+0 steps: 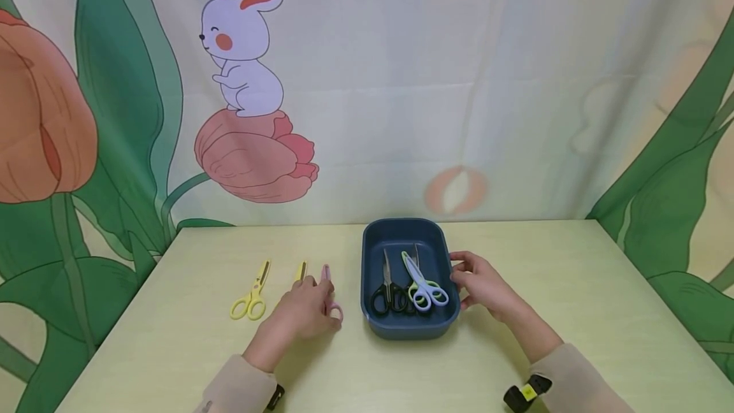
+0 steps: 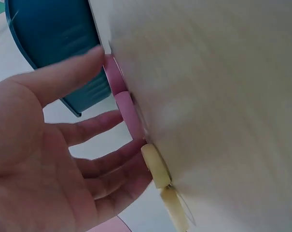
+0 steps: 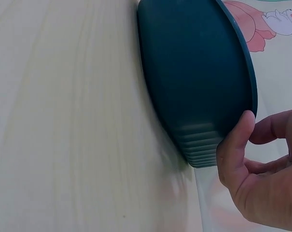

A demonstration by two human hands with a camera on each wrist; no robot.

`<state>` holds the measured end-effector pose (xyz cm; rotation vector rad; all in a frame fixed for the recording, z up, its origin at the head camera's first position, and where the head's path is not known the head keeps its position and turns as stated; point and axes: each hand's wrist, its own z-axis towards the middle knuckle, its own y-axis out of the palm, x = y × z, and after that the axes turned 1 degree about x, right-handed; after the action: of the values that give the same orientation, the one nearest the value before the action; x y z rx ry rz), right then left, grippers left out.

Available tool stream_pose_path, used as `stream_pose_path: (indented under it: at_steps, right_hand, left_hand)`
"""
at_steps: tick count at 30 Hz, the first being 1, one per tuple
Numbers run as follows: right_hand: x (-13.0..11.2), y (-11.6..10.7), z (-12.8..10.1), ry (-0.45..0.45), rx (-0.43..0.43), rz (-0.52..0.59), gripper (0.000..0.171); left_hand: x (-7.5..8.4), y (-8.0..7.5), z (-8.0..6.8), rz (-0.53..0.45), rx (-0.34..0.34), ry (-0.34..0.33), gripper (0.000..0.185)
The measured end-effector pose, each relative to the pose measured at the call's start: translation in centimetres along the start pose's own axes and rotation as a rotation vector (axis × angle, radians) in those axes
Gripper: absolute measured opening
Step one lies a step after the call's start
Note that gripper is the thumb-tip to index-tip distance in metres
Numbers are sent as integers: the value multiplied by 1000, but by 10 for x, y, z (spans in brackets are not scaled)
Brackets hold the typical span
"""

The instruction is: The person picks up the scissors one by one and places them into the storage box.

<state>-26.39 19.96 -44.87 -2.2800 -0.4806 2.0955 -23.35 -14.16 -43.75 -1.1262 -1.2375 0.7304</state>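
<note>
My left hand [image 1: 306, 308] reaches down over a pair of pink scissors [image 1: 326, 271] lying on the table. In the left wrist view its thumb and forefinger, spread apart, come to the pink handles [image 2: 130, 113]; the other fingers are beside yellow handles [image 2: 155, 166]. Those belong to yellow scissors [image 1: 301, 269], mostly hidden under the hand. With thumb on the outer wall and fingers at the rim, my right hand [image 1: 484, 285] holds the right side of a dark blue box [image 1: 410, 330]. Inside lie black-handled scissors [image 1: 390, 285] and light blue scissors [image 1: 421, 285], overlapping others.
Another pair of yellow scissors [image 1: 257, 287] lies farther left, blades pointing away. The pale wooden table [image 1: 172, 336] ends at the back against a printed cloth [image 1: 373, 113] with a rabbit and tulips.
</note>
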Motion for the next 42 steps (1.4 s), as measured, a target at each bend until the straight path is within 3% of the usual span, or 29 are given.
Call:
stream_pose_path:
  at_steps: [14,19,26,34,42]
  right_hand:
    - [1,1,-1,-2,2,-17,53]
    - [1,1,-1,6,8,-31,52]
    - [2,0,-1,13,14,-40,50]
    - [-1,4,-3,-7,4,-54,50]
    - [1,4,-2,-40,19,-41,49]
  left_hand:
    - [1,-2,0,47,-12,87,30]
    - [2,0,2,70,-18,81,24]
    - [4,2,7,80,-22,75,31]
    - [5,6,11,45,-30,32,13]
    - [7,6,12,58,-13,28,20]
